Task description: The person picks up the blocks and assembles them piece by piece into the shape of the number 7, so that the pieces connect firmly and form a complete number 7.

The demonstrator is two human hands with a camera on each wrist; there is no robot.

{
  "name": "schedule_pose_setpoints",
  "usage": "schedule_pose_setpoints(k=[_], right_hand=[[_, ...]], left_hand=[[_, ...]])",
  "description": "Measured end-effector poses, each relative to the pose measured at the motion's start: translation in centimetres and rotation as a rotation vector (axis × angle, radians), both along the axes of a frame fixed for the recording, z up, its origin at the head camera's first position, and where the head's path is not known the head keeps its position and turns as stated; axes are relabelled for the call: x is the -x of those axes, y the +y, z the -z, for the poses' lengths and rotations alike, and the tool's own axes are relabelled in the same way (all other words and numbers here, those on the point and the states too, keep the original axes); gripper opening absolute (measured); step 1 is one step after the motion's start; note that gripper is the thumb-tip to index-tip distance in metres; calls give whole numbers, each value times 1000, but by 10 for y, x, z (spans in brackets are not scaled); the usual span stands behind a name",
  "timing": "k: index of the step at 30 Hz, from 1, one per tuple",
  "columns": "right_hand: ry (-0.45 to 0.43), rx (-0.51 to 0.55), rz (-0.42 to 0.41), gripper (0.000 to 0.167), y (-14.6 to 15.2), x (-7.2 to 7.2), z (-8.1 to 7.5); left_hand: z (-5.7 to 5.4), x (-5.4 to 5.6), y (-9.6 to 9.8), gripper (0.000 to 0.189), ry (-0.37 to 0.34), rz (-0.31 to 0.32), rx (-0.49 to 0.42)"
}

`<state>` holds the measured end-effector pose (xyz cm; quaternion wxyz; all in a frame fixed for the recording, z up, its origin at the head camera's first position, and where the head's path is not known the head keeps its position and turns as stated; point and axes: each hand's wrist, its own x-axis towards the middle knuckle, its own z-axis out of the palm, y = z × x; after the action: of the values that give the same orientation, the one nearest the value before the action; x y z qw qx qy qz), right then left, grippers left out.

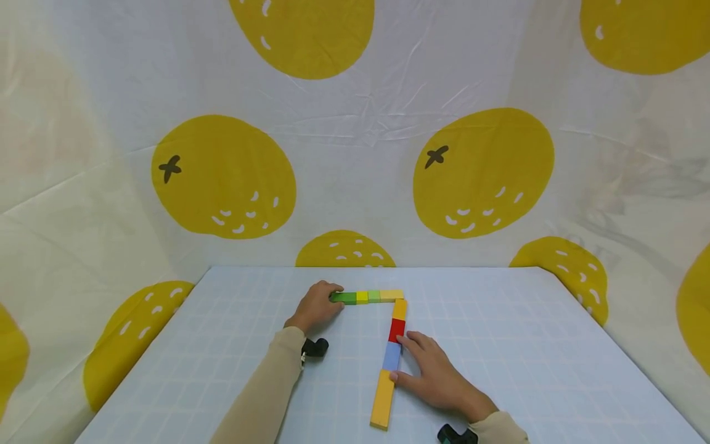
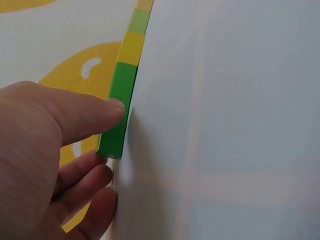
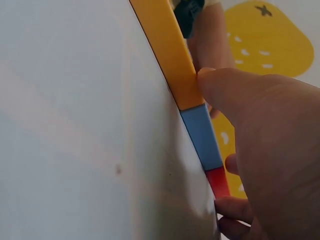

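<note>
In the head view, a row of flat blocks runs left to right: a green block (image 1: 346,298), a yellow block (image 1: 362,297), a light green block (image 1: 374,296) and a pale yellow block (image 1: 391,295). My left hand (image 1: 317,306) pinches the green block's left end, thumb along its near side. From the row's right end, a column comes toward me: an orange block (image 1: 399,309), a red block (image 1: 397,330), a blue block (image 1: 391,356) and a longer orange block (image 1: 382,401). My right hand (image 1: 435,373) lies along the column's right side, thumb at the long orange block, fingertips by the red one.
The blocks lie on a table (image 1: 249,370) with a pale blue checked cover. Behind it hangs a white cloth (image 1: 355,185) printed with yellow fruit. A black wrist device (image 1: 316,348) sits at the left cuff, and another (image 1: 457,434) at the right.
</note>
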<state>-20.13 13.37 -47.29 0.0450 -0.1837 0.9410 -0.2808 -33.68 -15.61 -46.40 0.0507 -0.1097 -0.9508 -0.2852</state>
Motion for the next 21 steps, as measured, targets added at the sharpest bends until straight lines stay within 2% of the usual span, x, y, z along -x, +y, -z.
schedule_pose_setpoints(k=[6, 13, 21], right_hand=[[-20, 10, 15, 86, 4, 2, -2], [-87, 66, 94, 80, 10, 4, -11], [16, 62, 202, 58, 32, 16, -23]], left_hand=[[-1, -5, -7, 42, -3, -10, -25], [-9, -25, -21, 41, -25, -36, -35], [-13, -41, -40, 32, 3, -65, -24]])
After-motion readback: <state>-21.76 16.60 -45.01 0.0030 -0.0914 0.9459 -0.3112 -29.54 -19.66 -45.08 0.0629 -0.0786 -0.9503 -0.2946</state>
